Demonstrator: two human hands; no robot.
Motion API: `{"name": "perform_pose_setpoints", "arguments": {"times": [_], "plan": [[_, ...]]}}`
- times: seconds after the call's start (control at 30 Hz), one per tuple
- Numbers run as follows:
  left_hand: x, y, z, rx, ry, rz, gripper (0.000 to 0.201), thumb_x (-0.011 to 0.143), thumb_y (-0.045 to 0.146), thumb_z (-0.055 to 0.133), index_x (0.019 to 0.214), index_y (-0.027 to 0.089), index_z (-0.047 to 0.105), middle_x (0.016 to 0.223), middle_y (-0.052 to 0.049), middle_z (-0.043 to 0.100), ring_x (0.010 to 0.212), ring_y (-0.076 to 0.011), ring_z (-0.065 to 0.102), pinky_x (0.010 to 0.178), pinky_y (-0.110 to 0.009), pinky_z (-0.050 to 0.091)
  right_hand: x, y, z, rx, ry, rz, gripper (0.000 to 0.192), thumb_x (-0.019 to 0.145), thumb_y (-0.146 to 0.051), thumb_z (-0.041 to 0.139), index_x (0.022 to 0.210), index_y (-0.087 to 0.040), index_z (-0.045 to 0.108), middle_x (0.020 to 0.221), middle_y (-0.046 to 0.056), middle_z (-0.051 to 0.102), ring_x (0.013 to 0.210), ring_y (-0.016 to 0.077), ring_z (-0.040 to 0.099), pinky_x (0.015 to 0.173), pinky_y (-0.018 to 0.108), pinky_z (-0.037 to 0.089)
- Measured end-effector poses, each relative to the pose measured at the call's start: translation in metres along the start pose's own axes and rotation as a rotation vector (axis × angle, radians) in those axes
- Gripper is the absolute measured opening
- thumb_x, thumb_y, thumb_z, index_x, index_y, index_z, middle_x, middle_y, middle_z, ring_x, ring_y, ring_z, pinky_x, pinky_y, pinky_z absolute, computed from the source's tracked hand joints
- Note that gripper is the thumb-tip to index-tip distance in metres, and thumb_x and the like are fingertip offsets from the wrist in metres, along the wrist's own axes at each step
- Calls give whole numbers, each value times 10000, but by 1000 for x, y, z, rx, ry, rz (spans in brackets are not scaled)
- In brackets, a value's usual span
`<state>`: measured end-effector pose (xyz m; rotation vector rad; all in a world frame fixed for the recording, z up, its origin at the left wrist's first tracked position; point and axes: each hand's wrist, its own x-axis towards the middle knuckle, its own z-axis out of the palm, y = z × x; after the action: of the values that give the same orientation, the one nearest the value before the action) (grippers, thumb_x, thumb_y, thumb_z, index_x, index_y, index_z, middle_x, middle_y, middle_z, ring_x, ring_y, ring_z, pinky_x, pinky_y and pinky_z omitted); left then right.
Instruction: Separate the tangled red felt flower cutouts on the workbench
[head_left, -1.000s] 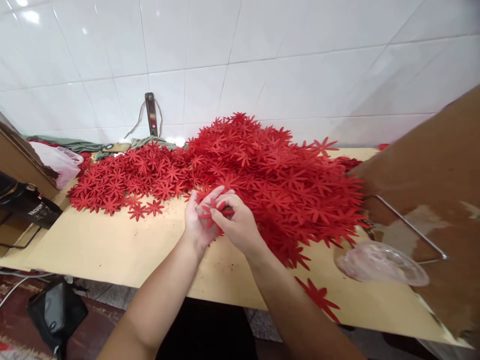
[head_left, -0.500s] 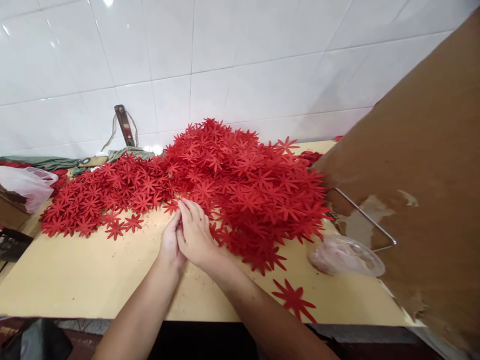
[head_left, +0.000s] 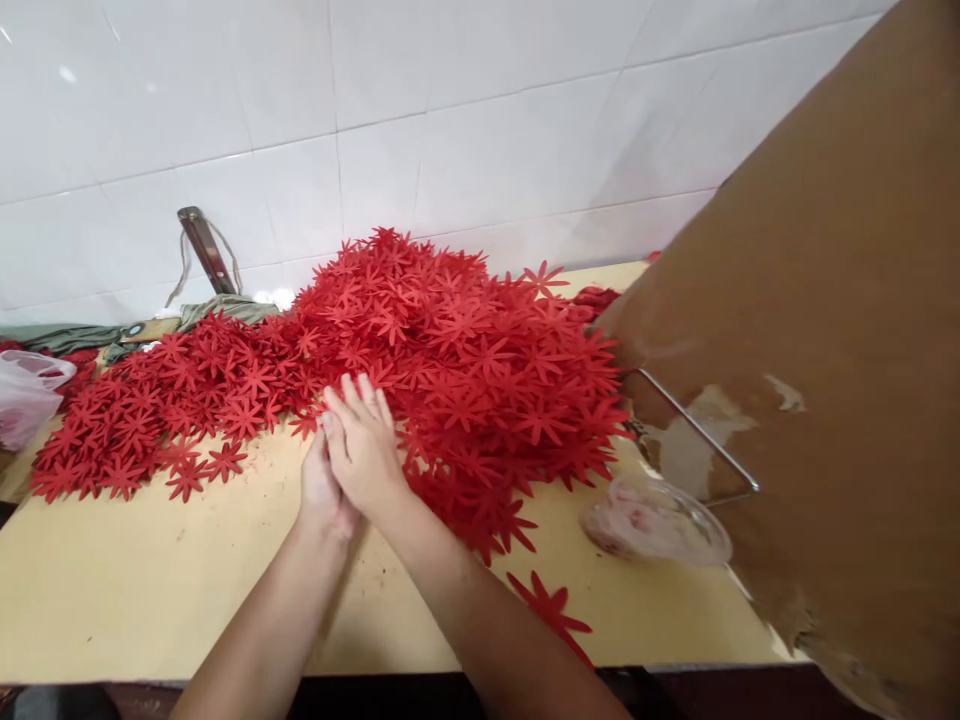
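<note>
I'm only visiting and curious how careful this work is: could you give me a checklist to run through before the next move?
1. Right grip laid over left grip: ok.
2. Anything between the palms: cannot tell, they are hidden.
3. Pile of red cutouts just beyond both: ok.
4. All cutouts gathered: not ok, a loose red cutout lies near the table's front edge.
5. Clear plastic container apart from both grips: ok.
</note>
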<state>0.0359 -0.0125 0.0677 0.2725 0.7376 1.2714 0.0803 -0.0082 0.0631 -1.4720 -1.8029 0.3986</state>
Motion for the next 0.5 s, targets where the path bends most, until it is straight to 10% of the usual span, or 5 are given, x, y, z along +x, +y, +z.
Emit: {"name": "perform_pose_setpoints", "arguments": {"times": [0.27,0.5], "plan": [[-3,-5,16,9,26,-92,519,906,553,330,1170,230,639,1049,-59,719,1069,-202,642,935,-350,508,-6,11,-24,-182,47,84,621,930,-428,365,1423,-52,386,1542,213,252,1457,364,143,1162,559,151],[-5,-2,11,85,64,-251,301,923,315,441,779,166,661,688,7,710,603,-91,661,621,-219,547,-22,14,-60,-187,7,45,506,946,-340,362,1313,-23,510,1397,188,504,1329,254,432,1117,373,318]]}}
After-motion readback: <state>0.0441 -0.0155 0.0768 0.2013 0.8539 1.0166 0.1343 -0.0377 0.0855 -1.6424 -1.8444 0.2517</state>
